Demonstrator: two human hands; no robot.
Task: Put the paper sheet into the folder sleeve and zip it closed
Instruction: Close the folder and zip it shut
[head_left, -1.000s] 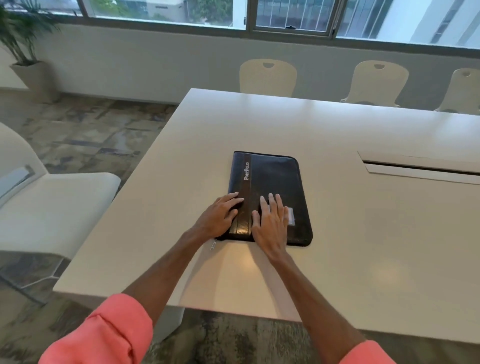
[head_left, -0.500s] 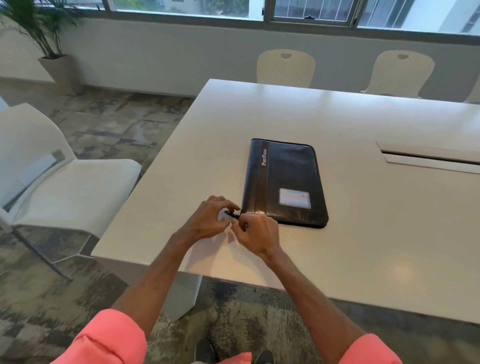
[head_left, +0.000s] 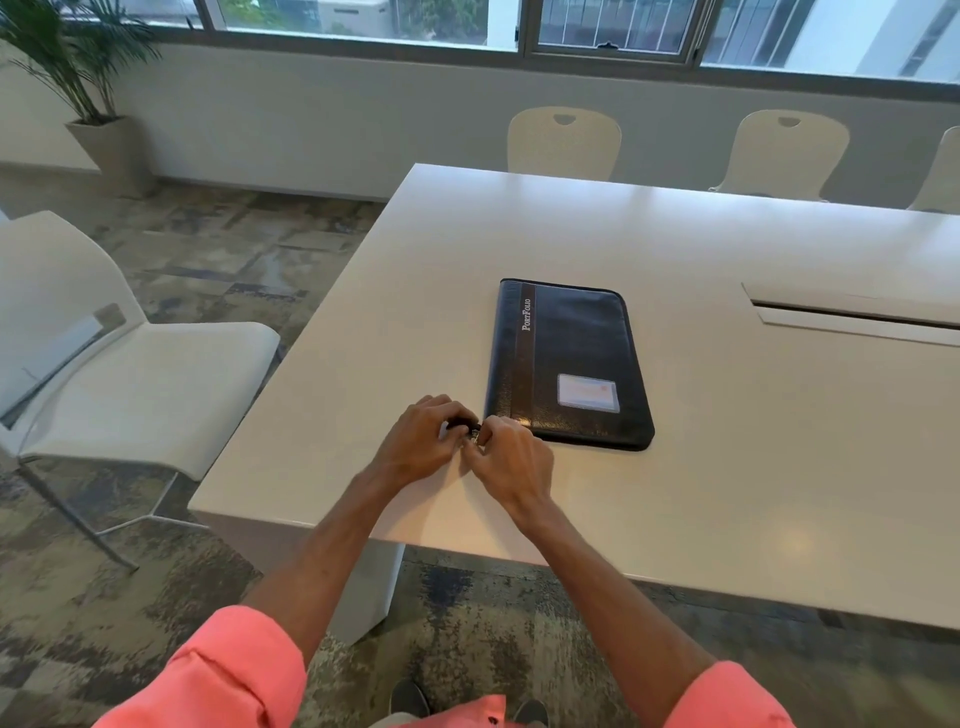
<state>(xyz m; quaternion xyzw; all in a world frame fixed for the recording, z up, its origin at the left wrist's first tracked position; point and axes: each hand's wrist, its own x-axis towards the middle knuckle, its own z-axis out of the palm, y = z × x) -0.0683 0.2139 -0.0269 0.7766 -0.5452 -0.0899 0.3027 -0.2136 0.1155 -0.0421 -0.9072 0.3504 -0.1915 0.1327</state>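
Observation:
A black zip folder (head_left: 571, 358) marked "PortFolio" lies closed and flat on the white table (head_left: 727, 467), with a small card window near its front edge. Both hands meet at its front left corner. My left hand (head_left: 421, 441) pinches a short black zipper tab that sticks out from that corner. My right hand (head_left: 511, 457) pinches the small metal zipper pull right beside it. No paper sheet shows anywhere; the inside of the folder is hidden.
A white chair (head_left: 130, 374) stands left of the table. Cream chairs (head_left: 563, 143) line the far side under the windows. A cable slot (head_left: 852, 317) is set into the table at right. A potted plant (head_left: 98, 104) stands far left.
Both hands lifted off the folder's cover and came together at its front left corner, pinching the zipper end. The card window, covered before, now shows. The head camera pulled back.

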